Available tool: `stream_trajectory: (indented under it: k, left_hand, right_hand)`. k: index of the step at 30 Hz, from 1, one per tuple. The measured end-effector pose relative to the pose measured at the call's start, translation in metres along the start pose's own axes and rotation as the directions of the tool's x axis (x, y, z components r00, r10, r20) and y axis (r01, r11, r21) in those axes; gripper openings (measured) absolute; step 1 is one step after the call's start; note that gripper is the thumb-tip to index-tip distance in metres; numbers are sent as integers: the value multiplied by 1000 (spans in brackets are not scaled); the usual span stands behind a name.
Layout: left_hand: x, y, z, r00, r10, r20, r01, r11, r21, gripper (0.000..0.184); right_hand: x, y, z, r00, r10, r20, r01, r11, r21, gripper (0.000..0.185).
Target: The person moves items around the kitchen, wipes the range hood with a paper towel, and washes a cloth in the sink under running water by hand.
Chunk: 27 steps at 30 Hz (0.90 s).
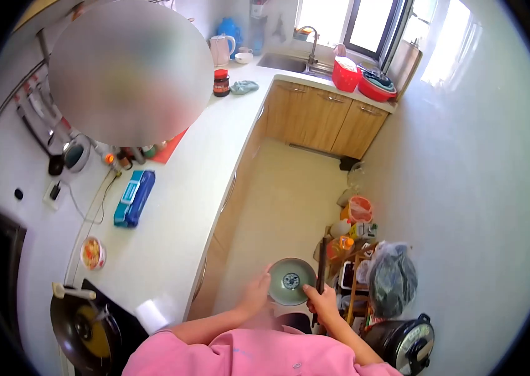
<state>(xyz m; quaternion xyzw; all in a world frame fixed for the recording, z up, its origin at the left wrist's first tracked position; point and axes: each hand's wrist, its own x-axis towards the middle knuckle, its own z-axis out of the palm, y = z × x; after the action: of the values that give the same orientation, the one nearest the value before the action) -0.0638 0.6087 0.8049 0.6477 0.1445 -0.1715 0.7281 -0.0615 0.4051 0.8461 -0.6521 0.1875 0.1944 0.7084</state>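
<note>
A pale green bowl (291, 282) with a dark pattern at its centre is held in front of my body, above the floor. My left hand (255, 293) is at the bowl's left rim, fingers against it. On the other side my right hand (321, 302) grips the bowl's right rim with the thumb and also holds long dark chopsticks (322, 263), which point away from me. Beneath the bowl, a dark round shape is partly hidden by my arms and shirt.
On the left counter (180, 188) are a wipes pack (134, 198), a small food bowl (93, 253) and a wok (86, 329) on the stove. A sink (283, 61) lies at the back. A rack, bags and a pressure cooker (409, 344) stand along the right wall.
</note>
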Motion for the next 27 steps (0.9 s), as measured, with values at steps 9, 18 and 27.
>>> stream_trajectory:
  k: [9,18,27]
  left_hand:
    - [211,132,47,992,-50,120,53,998,-26,53]
    - [436,218,20,986,36,-160,-51,995,-91,52]
    - [631,339,-37,931,128,-343,-123,992,38,50]
  right_hand:
    - [188,-96,-34,990,16,-138,3,991,132,19]
    - [445,-284,-23,986,4,168,36,971,-236,32]
    - [670,-400,48,932,-36,362,121,969,-214,29]
